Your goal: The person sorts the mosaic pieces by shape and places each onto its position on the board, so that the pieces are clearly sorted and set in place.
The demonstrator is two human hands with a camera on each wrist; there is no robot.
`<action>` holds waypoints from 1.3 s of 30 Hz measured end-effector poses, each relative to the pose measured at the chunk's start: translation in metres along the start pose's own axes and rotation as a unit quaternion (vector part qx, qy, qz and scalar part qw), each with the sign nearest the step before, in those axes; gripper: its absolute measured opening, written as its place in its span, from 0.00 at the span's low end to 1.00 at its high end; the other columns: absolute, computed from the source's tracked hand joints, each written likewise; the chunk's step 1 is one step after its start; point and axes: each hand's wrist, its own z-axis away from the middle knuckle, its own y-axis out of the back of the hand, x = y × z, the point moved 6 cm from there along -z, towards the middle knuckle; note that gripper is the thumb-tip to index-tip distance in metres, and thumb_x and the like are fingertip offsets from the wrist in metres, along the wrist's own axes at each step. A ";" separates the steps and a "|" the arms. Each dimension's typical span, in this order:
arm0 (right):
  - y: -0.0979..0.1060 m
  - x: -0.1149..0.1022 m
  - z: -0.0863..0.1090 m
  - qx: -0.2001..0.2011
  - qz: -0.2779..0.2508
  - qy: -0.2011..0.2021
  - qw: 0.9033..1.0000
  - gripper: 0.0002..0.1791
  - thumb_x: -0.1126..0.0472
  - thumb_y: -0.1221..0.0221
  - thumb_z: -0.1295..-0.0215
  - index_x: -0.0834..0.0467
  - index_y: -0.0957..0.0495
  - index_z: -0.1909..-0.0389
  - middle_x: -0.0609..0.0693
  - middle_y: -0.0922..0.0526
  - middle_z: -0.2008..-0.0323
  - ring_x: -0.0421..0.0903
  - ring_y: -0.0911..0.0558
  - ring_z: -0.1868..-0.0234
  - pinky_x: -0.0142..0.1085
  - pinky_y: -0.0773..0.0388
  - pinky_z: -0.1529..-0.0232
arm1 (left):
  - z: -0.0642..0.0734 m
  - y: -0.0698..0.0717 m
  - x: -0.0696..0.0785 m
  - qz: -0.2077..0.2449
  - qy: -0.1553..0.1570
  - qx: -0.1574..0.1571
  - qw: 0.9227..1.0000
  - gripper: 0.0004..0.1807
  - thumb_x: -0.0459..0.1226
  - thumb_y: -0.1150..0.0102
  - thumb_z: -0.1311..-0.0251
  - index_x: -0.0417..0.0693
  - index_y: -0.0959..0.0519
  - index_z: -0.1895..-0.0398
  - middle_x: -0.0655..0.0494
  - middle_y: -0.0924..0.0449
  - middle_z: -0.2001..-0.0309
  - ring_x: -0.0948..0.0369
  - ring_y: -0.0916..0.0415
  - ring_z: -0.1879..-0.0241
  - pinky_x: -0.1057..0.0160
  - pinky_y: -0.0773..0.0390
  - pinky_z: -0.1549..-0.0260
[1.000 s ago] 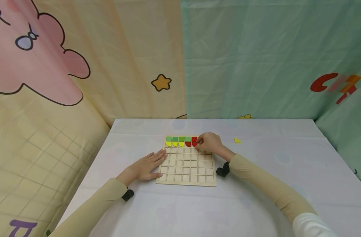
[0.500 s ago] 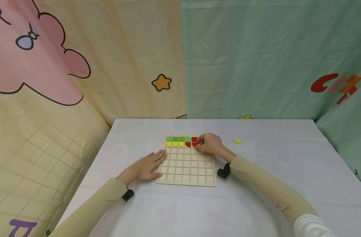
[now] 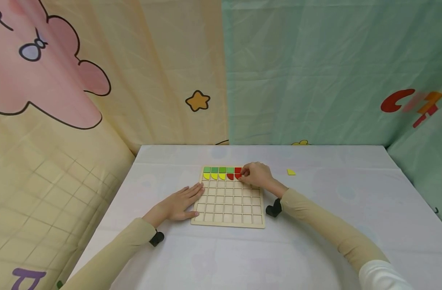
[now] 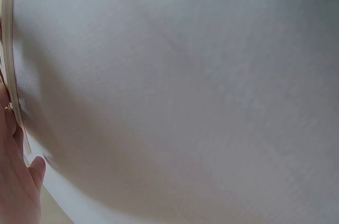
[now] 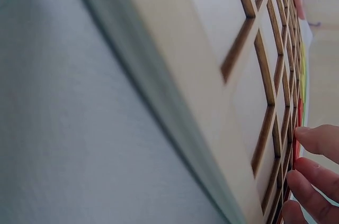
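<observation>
A wooden grid board [image 3: 221, 209] lies on the white table. My left hand [image 3: 179, 204] rests flat along its left edge, fingers spread. In the left wrist view, that hand [image 4: 16, 166] shows at the board's edge. My right hand [image 3: 257, 175] is over the board's upper right, fingers curled. Its thumb and index fingertips are at a red quarter-circle tile [image 3: 238, 176] in the second row; in the right wrist view, red shows between these fingertips [image 5: 307, 135]. Green square tiles [image 3: 222, 170] and a red square [image 3: 237, 170] fill the top row. Below them sit yellow quarter-circles [image 3: 214, 176].
One loose yellow quarter-circle tile [image 3: 291, 172] lies on the table [image 3: 221, 257], right of the board. Patterned curtains [image 3: 315, 72] hang behind and at both sides. A black wrist camera [image 3: 273, 208] hangs below the right wrist, close to the board's right edge.
My right wrist and sleeve shift very slightly, while the fingertips stay at the same tile. The left hand, board and loose yellow tile have not moved.
</observation>
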 end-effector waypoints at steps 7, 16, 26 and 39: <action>0.004 0.001 0.002 0.004 -0.003 -0.004 1.000 0.11 0.50 0.32 0.45 0.52 0.15 0.65 0.43 0.16 0.74 0.38 0.22 0.74 0.31 0.29 0.76 | -0.001 0.002 0.002 -0.007 -0.009 0.009 1.000 0.44 0.59 0.59 0.32 0.44 0.57 0.23 0.49 0.63 0.22 0.53 0.63 0.23 0.48 0.51 0.27; 0.009 0.006 0.010 0.009 -0.013 -0.005 1.000 0.10 0.51 0.33 0.45 0.53 0.16 0.66 0.43 0.16 0.73 0.40 0.22 0.71 0.32 0.29 0.71 | 0.000 0.002 0.003 -0.005 -0.009 0.011 1.000 0.44 0.59 0.59 0.32 0.43 0.57 0.23 0.49 0.63 0.22 0.53 0.63 0.23 0.48 0.51 0.27; 0.017 0.015 0.019 0.016 -0.011 -0.014 1.000 0.11 0.52 0.33 0.44 0.53 0.15 0.64 0.45 0.15 0.70 0.40 0.21 0.71 0.32 0.29 0.72 | 0.001 0.002 0.004 -0.003 -0.011 0.012 1.000 0.44 0.58 0.59 0.32 0.43 0.56 0.23 0.48 0.63 0.22 0.53 0.63 0.23 0.47 0.51 0.27; 0.033 0.036 0.036 0.014 -0.005 -0.030 0.999 0.13 0.52 0.35 0.43 0.54 0.16 0.59 0.47 0.15 0.67 0.41 0.26 0.75 0.31 0.34 0.79 | 0.002 0.003 0.005 -0.003 -0.007 0.010 1.000 0.44 0.60 0.61 0.32 0.44 0.56 0.23 0.49 0.63 0.22 0.53 0.62 0.23 0.47 0.51 0.27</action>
